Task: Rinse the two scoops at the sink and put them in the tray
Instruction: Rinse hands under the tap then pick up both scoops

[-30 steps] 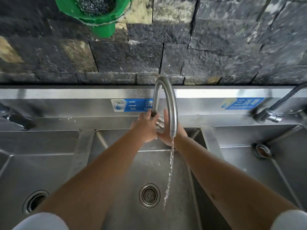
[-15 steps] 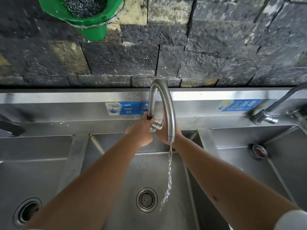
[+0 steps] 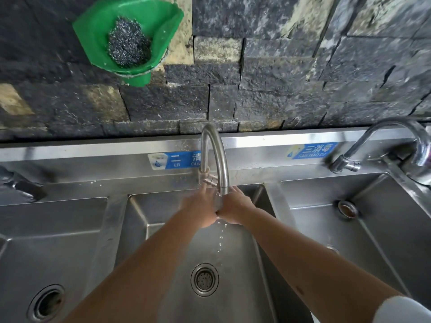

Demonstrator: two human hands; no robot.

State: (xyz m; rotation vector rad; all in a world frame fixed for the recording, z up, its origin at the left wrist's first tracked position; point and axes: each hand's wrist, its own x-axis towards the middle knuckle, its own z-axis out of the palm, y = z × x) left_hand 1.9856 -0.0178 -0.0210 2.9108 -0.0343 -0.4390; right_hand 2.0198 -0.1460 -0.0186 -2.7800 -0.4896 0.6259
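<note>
No scoop and no tray is in view. My left hand (image 3: 198, 209) and my right hand (image 3: 235, 208) are side by side, touching, directly under the spout of the curved steel faucet (image 3: 215, 148), above the middle sink basin (image 3: 149, 220). Fingers of both hands are stretched out and nothing shows in either. Only scattered drops fall from between the hands toward the drain (image 3: 204, 279). The faucet's lever (image 3: 210, 180) sits just beyond my fingertips.
A left basin (image 3: 58, 229) and a right basin (image 3: 326, 206) flank the middle one. A second faucet (image 3: 363, 141) arches at the right. On the dark stone wall hangs a green holder (image 3: 93, 31) with a steel wool pad (image 3: 128, 43).
Both hands have come off the faucet lever and dropped under the spout. The steady stream has thinned to drops. My view has tilted up the wall.
</note>
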